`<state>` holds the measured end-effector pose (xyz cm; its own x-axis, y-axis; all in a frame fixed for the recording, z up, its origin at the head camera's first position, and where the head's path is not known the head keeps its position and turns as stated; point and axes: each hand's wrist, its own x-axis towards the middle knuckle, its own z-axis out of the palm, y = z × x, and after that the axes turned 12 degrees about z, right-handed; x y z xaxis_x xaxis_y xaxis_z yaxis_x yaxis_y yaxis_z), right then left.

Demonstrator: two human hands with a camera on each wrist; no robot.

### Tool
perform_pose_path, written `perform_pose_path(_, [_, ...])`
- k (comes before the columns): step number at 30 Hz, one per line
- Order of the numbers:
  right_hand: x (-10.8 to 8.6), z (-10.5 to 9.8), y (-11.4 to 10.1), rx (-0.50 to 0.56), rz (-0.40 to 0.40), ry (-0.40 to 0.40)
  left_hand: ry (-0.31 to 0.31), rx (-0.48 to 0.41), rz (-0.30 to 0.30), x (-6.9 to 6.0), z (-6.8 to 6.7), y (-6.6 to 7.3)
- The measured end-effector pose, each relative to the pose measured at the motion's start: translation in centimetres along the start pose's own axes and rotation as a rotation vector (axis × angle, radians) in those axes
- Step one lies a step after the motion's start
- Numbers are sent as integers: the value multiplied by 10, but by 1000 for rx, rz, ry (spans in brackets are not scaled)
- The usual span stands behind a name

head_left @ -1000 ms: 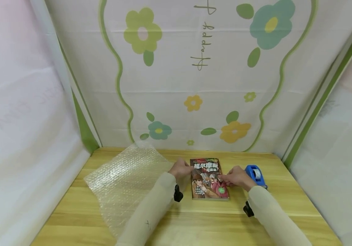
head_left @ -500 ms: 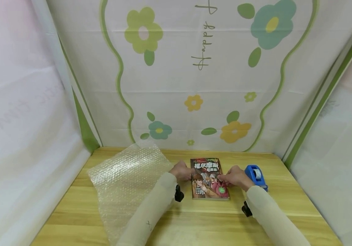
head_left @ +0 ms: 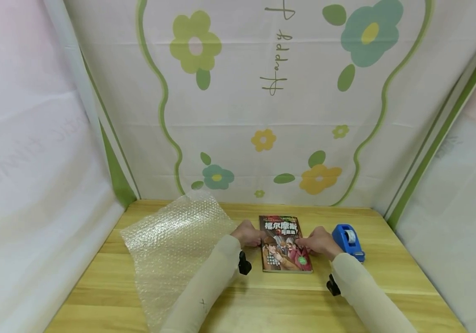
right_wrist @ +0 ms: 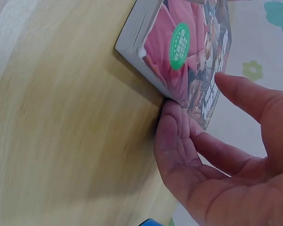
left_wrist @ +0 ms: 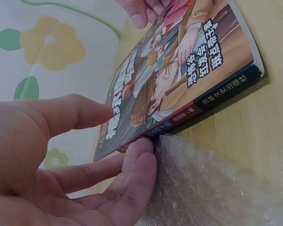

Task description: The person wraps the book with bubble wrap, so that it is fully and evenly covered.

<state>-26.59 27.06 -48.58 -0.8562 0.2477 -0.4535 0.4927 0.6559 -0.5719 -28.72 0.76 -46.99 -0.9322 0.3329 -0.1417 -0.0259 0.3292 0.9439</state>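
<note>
A paperback book [head_left: 283, 256] with a colourful illustrated cover lies face up on the wooden table between both hands. My left hand [head_left: 248, 233] grips its spine side, thumb over the cover and curled fingertips against the spine in the left wrist view. On the opposite long edge my right hand [head_left: 320, 241] holds the book, its thumb over the cover and its fingers at the lower edge in the right wrist view. A sheet of bubble wrap [head_left: 179, 240] spreads to the left, partly beneath my left forearm. One edge of it reaches the left fingertips by the spine.
A blue tape dispenser [head_left: 348, 243] stands just right of my right hand. The wooden table [head_left: 279, 305] is bounded by a flowered cloth [head_left: 279, 152] at the back and by pale cloth on both sides.
The bubble wrap's left edge has shifted slightly to the right. Both hands stay at the book's sides, and the book has barely moved.
</note>
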Motion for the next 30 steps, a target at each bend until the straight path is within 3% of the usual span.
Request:
perform_pose_path(7, [1, 0, 0, 6, -2, 6, 1, 95, 3, 0, 3, 2])
perform_pose_path(11, [1, 0, 1, 12, -1, 10, 10, 106, -2, 5, 5, -1])
perform_pose_path(21, [-2, 0, -2, 35, -36, -3, 27, 16, 1, 19, 11, -12])
perform_pose_path(30, [-1, 0, -1, 9, -21, -2, 86, -30, 27, 20, 11, -16])
